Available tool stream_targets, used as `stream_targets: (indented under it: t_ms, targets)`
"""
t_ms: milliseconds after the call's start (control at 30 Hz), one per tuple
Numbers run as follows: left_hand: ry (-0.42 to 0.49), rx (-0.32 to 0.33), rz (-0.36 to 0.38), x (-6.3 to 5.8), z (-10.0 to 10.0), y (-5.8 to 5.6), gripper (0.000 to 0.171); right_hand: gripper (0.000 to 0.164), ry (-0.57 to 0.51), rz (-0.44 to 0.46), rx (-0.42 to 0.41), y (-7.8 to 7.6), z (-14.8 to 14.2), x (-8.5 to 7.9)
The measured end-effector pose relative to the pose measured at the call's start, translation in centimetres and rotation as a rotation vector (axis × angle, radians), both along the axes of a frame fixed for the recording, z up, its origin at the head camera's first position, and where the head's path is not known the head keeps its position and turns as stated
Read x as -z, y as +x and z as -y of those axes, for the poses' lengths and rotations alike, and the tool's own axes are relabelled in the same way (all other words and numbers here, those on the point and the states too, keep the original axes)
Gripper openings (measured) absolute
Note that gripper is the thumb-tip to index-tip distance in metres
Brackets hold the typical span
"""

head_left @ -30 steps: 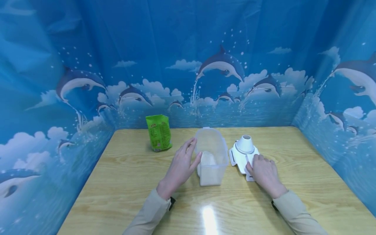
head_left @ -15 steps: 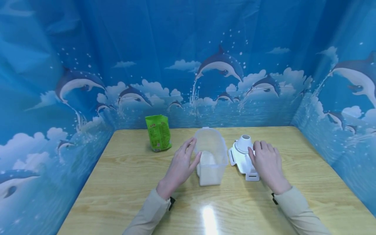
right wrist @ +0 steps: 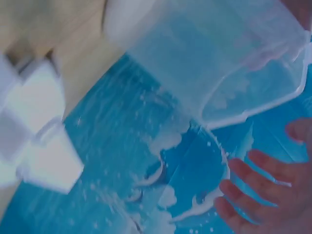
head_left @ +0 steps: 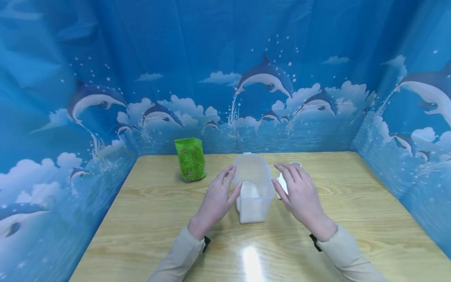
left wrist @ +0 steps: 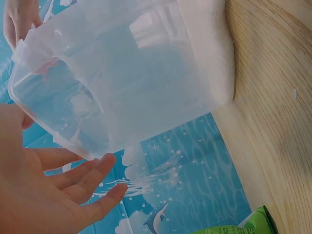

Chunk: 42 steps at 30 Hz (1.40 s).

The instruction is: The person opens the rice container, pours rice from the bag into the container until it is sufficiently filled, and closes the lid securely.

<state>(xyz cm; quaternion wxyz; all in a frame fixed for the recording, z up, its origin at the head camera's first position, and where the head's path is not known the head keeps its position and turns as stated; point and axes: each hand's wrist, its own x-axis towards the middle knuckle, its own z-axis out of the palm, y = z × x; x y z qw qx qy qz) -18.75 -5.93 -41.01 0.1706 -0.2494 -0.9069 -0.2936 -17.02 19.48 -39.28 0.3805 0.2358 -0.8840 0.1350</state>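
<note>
A translucent plastic container (head_left: 254,210) stands upright on the table, whitish in its lower part. My left hand (head_left: 215,194) lies along its left side, thumb and fingers extended at the rim. In the left wrist view those fingertips (left wrist: 108,160) are right at the rim's edge. My right hand (head_left: 300,192) is near the container's right side, its fingers extended and holding nothing. Beneath that hand is a white plastic part with a cone-shaped spout (head_left: 283,183), mostly hidden in the head view; the right wrist view shows it blurred, its cone (right wrist: 51,161) apart from the fingers.
A green printed packet (head_left: 190,160) stands at the back left of the wooden table (head_left: 151,219). Blue dolphin-print sheeting (head_left: 197,58) walls off the back and both sides.
My right hand has let go of the white spouted part, lifted, and moved left over it toward the container. The left hand and container have stayed in place.
</note>
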Motion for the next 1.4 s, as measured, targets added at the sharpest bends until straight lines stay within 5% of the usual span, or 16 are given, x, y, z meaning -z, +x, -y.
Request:
stream_targets:
  t_ms: [133, 367, 733, 1000, 1233, 1400]
  targets:
    - [0.000, 0.000, -0.011, 0.0, -0.1, -0.1, 0.058, 0.060, 0.025, 0.136, -0.056, -0.1, 0.7, 0.6]
    - [-0.003, 0.014, 0.007, 0.1, -0.3, -0.2, 0.059, 0.053, 0.008, 0.330, -0.022, 0.5, 1.0, 1.3]
    - [0.001, 0.017, -0.002, 0.1, 0.3, -0.4, 0.057, 0.055, 0.061, 0.297, 0.005, 0.8, 1.5, 1.6]
    - [0.027, 0.029, -0.093, -0.2, 1.7, -1.1, 0.049, 0.054, 0.050, 0.275, -0.018, 0.6, 1.8, 1.7]
    - [0.102, -0.097, -0.196, -1.1, 5.0, -3.6, 0.050, 0.053, 0.042, 0.277, -0.018, 0.6, 1.7, 1.7]
    - [0.149, -0.272, -0.122, -1.3, 8.5, -5.4, 0.070, 0.053, 0.041, 0.262, -0.024, 0.4, 1.8, 1.8]
